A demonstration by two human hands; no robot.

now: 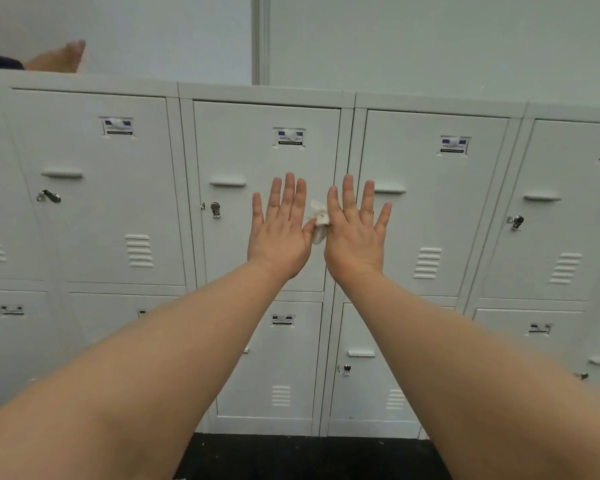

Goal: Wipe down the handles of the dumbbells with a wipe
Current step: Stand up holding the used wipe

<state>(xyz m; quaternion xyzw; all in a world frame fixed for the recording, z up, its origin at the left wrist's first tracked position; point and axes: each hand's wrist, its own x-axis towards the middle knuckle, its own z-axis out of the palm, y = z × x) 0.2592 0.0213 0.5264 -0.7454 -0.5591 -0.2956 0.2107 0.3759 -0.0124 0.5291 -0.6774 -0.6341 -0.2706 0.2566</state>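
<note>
Bright, even, diffuse light; source not visible. Lockers [264, 202] pale, low contrast, no hard shadows, no glare. Floor [309, 457] at 6 o'clock near black, detail lost. Wide-angle bend: locker tops bow, verticals lean outward toward 3 and 9 o'clock. Overall soft, slightly smeared; door labels unreadable. Forearms at 7 and 5 o'clock large, soft. Foot [61, 58] at 10 o'clock motion-blurred.
</note>
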